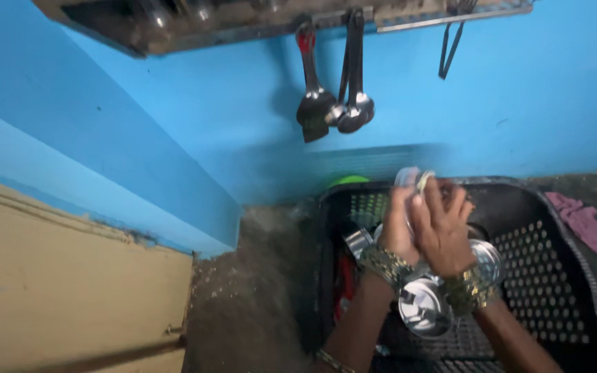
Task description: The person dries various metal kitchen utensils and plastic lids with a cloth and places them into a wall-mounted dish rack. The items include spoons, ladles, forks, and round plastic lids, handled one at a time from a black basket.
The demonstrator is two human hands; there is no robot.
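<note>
While both hands are raised together just right of the frame's centre, the left hand (pixel 396 224) and the right hand (pixel 442 228) press close against each other around a small pale object (pixel 409 177), blurred by motion, that shows above the fingertips; its kind cannot be told, nor which hand truly grips it. Bangles ring both wrists. Below them sits a black perforated basket (pixel 547 255) filling the lower right, with steel vessels (pixel 424 307) lying inside. Ladles (pixel 336 103) hang from a rack at the top centre against the blue wall (pixel 174 138). A pink cloth (pixel 589 231) lies at the right edge.
</note>
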